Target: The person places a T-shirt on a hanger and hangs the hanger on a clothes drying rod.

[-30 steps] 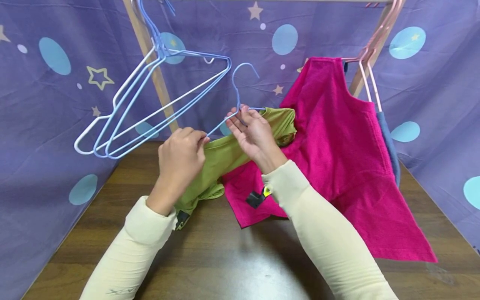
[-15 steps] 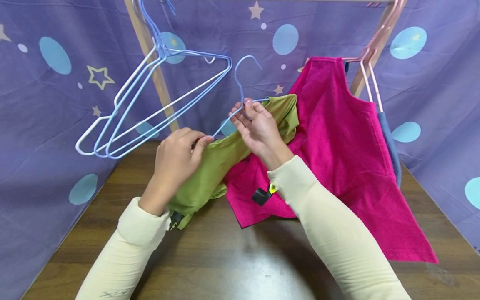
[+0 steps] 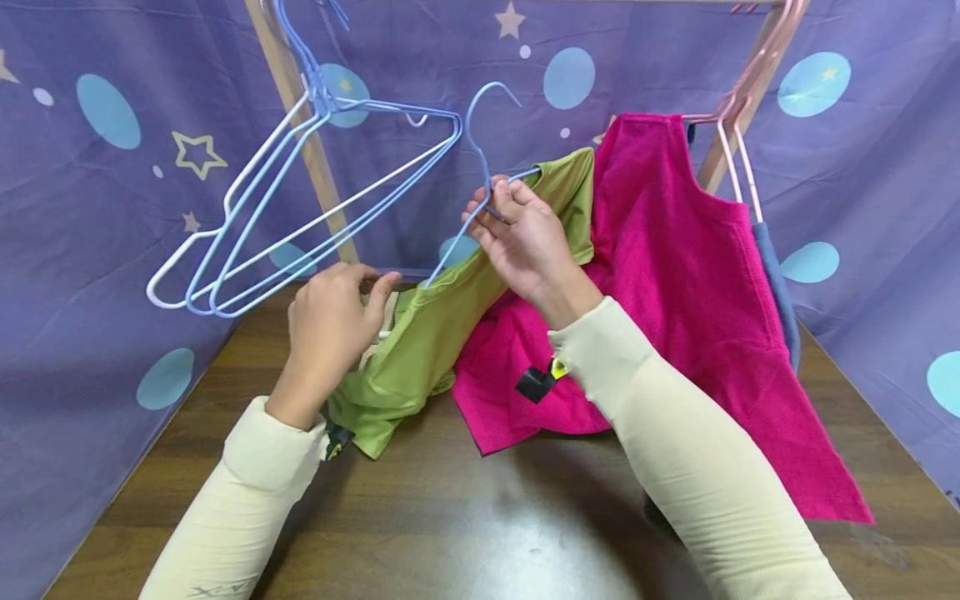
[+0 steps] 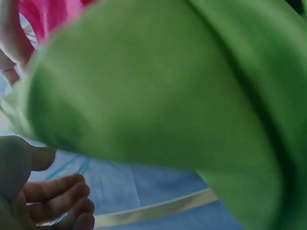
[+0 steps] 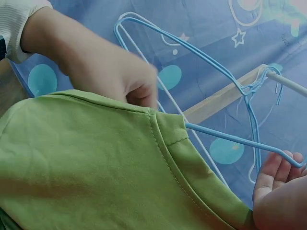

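Observation:
In the head view, my right hand [image 3: 525, 237] pinches a blue wire hanger [image 3: 480, 137] near the base of its hook, between thumb and fingers. A green T-shirt [image 3: 450, 308] hangs tilted on this hanger, its right shoulder higher, with both hanger arms running into the neck opening. My left hand [image 3: 333, 333] is beside the shirt's lower left shoulder, thumb apart from the loosely bent fingers. The left wrist view shows a gap between that thumb and the fingers [image 4: 62, 196], with nothing held. The hanger's arm ends are hidden inside the shirt.
Several blue and white hangers [image 3: 240, 250] hang at the left of a wooden-post rack [image 3: 288, 83]. A bright pink garment [image 3: 675, 275] hangs at the right, beside pink hangers [image 3: 738, 108] and a blue garment [image 3: 780, 283]. Below is a brown wooden table [image 3: 465, 517].
My right hand has raised the hanger, and the shirt's right shoulder has risen with it. My left hand has come off the shirt's neck side and moved left and slightly down.

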{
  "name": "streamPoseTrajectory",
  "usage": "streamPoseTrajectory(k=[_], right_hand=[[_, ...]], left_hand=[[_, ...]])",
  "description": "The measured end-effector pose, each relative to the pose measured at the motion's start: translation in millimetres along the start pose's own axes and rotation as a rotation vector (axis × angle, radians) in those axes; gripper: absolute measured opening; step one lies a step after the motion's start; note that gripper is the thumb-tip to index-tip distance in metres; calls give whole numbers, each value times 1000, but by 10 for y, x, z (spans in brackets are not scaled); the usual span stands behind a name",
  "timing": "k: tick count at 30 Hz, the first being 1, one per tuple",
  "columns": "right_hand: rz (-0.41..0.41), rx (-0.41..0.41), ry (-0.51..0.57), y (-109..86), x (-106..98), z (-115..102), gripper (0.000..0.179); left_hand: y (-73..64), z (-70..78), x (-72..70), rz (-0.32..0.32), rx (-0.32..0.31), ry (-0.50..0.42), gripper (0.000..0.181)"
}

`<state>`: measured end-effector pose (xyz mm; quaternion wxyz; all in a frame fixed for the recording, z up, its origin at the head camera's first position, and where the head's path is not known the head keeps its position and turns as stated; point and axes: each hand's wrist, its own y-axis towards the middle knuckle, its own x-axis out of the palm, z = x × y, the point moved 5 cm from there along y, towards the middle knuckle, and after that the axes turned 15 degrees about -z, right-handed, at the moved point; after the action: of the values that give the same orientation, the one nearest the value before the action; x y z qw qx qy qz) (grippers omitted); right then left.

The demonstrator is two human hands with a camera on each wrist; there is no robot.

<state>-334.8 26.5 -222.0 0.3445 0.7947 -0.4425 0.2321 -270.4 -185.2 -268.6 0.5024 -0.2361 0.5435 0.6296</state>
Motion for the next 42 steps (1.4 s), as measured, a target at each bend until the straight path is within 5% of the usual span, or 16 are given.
streamPoseTrajectory(k=[9, 14, 26, 34, 42], right_hand=[[-25, -17, -66, 5, 55, -231, 23], [-9, -14, -75, 17, 43, -371, 20], [84, 41, -83, 23, -9, -606, 17], [152, 57, -94, -25, -71, -750, 23], [165, 70, -48, -68, -47, -900, 25]], left_hand=[[1, -366, 63, -166, -271, -16, 46], [9, -535, 91, -219, -334, -15, 54], [145, -727, 188, -287, -252, -37, 72], [242, -714, 198, -162, -155, -161, 45], [293, -697, 201, -115, -157, -194, 34]])
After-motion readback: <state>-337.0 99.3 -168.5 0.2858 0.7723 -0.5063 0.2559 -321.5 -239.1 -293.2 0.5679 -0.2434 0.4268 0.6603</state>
